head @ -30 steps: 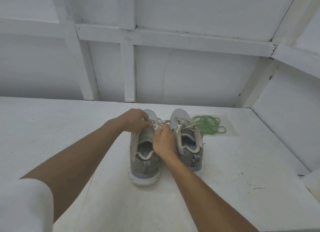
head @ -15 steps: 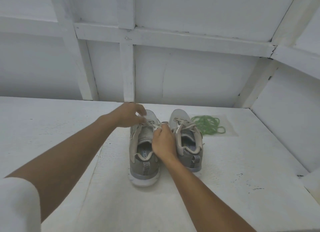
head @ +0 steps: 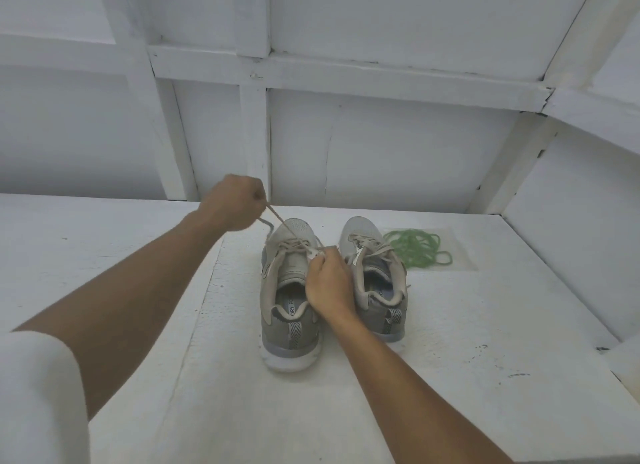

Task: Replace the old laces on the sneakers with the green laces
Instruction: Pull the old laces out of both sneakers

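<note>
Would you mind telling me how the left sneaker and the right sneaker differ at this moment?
The left sneaker has its lace pulled taut by the left hand; the right sneaker is laced and untouched.
The right hand pinches the left sneaker near its tongue; none touches the right sneaker.
The left sneaker sits nearer the person than the right sneaker.
Both are grey, heels toward the person.

Partial dark print "ORY FO" is read on the insole (head: 292,307) of the centre-frame sneaker (head: 294,339); the rest is hidden from view. On the neighbouring sneaker (head: 384,316) to its right, insole lettering (head: 380,292) is seen but too blurred to be read.
</note>
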Demonstrator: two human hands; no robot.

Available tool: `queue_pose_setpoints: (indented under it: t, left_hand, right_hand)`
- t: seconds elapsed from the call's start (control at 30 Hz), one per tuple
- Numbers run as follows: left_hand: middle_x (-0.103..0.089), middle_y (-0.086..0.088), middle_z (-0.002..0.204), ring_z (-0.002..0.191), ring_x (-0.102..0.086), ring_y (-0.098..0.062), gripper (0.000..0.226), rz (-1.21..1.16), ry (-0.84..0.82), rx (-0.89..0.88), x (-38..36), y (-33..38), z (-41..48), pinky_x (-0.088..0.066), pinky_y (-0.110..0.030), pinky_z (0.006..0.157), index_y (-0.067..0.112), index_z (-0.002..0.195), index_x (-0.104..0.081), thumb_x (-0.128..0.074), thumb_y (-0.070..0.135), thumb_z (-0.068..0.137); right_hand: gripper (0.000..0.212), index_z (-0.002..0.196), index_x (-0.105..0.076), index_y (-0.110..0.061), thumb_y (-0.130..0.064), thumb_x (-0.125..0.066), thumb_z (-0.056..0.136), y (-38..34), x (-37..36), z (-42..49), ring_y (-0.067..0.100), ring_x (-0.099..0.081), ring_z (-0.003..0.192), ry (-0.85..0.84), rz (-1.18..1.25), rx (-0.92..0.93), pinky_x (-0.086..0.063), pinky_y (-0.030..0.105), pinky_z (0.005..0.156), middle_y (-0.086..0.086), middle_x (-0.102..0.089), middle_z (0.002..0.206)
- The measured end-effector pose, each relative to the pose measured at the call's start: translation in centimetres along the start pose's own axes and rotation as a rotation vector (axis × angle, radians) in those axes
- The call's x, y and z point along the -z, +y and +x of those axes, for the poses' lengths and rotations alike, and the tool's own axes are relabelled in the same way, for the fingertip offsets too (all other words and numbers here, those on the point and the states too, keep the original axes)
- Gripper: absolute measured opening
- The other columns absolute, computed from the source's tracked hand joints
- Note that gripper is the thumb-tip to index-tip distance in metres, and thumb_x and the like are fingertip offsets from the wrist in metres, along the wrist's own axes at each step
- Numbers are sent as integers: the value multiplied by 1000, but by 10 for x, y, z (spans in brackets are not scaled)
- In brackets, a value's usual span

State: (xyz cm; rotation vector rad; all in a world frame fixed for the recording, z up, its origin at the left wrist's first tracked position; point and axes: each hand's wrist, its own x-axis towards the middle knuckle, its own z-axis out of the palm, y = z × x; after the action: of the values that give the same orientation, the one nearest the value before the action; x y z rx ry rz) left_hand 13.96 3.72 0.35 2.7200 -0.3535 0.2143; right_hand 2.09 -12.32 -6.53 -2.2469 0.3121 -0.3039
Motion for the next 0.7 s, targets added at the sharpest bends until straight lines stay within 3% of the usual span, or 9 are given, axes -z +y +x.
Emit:
queue_pose_setpoints:
  t: [0.07, 0.17, 0.23, 0.33, 0.57, 0.7]
  left_hand:
    - [-63, -7, 114, 101, -60, -28, 22, 22, 11, 14, -1, -1, 2, -51, -43, 89, 19, 111, -64, -58, 23, 90]
    - [-52, -6, 129, 118, -51, -27, 40, -11, -86, -132, -11, 16, -9, -42, -38, 100, 20, 126, -55, -65, 28, 89]
    - [-59, 1, 123, 115, -53, -19, 31, -37, -235, -237, -21, 30, -19, -42, -30, 96, 20, 118, -62, -66, 31, 89]
    - [-67, 5, 106, 101, -59, -16, 19, 75, -413, -274, -38, 45, -26, -49, -32, 91, 24, 102, -69, -63, 36, 88]
    - [-66, 4, 96, 92, -60, -19, 12, 91, -325, -269, -31, 44, -18, -53, -37, 83, 24, 94, -70, -62, 29, 87]
    - [-68, -1, 96, 92, -61, -21, 15, 70, -185, -231, -12, 32, -10, -54, -37, 81, 19, 93, -71, -57, 21, 88]
  right_hand:
    - [33, 114, -51, 0, -20, -29, 102, 0, 0, 0, 33, -52, 108, 0, 0, -6, -24, 27, 71, 20, -58, 118]
    - [32, 113, -51, 1, -19, -29, 102, 0, 0, 0, 34, -52, 107, 4, 7, -8, -28, 30, 73, 21, -58, 117]
    - [31, 112, -51, 1, -19, -30, 102, 0, 1, -1, 35, -52, 107, 4, 9, -11, -31, 32, 75, 23, -58, 116]
    - [30, 111, -52, 1, -18, -30, 102, 0, 1, -1, 36, -52, 105, 4, 21, -9, -30, 32, 74, 23, -58, 115]
    - [30, 108, -52, 0, -19, -30, 102, 0, 0, -1, 35, -53, 102, 6, 34, -8, -31, 32, 73, 21, -59, 112]
    - [30, 107, -52, 0, -19, -30, 102, 0, 0, -1, 35, -54, 102, 5, 32, -9, -32, 33, 73, 21, -59, 111]
